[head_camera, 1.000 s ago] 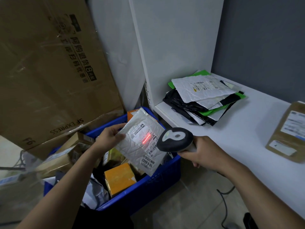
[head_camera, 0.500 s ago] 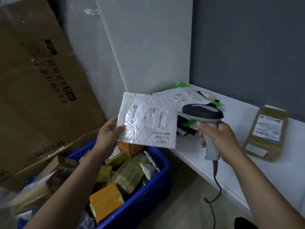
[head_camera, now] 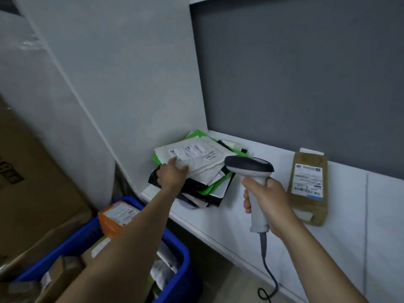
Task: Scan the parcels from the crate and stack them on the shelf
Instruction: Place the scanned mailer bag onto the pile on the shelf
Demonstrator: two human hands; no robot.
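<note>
- Head view: the left hand [head_camera: 172, 174] pinches the near edge of a flat white plastic mailer [head_camera: 196, 159], which lies on top of a pile of black, green and white mailers [head_camera: 196, 186] at the left end of the white shelf [head_camera: 229, 215].
- The right hand [head_camera: 269, 204] is curled round the handle of an upright grey corded barcode scanner [head_camera: 249, 168].
- A brown cardboard parcel [head_camera: 308, 189] lies further right on the shelf, apart from the pile.
- A blue plastic crate [head_camera: 183, 259] of parcels sits below.

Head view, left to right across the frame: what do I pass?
Large cardboard box → blue crate → left hand gripping the white mailer → scanner held by the right hand → brown parcel.
</note>
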